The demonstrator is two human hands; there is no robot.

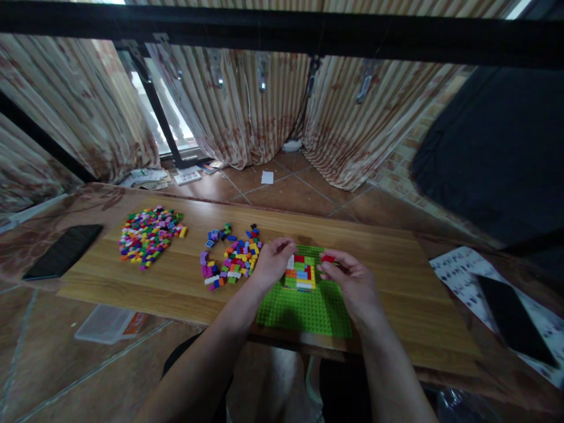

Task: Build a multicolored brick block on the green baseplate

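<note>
A green baseplate (304, 311) lies at the near edge of the wooden board (185, 282). On its far half stands a small block of coloured bricks (300, 275) in red, white, green, orange, blue and yellow rows. My left hand (272, 261) rests curled at the left edge of that block, fingertips touching it. My right hand (350, 281) is at the block's right side and pinches a small red brick (327, 258) between thumb and fingers.
Two heaps of loose coloured bricks lie on the board, a near heap (230, 261) beside my left hand and a far heap (147, 235) at the left. A dark phone (64, 251) lies far left. Another dark phone (511, 320) rests on printed paper (458, 273) at the right. A clear plastic box (106, 324) sits on the floor.
</note>
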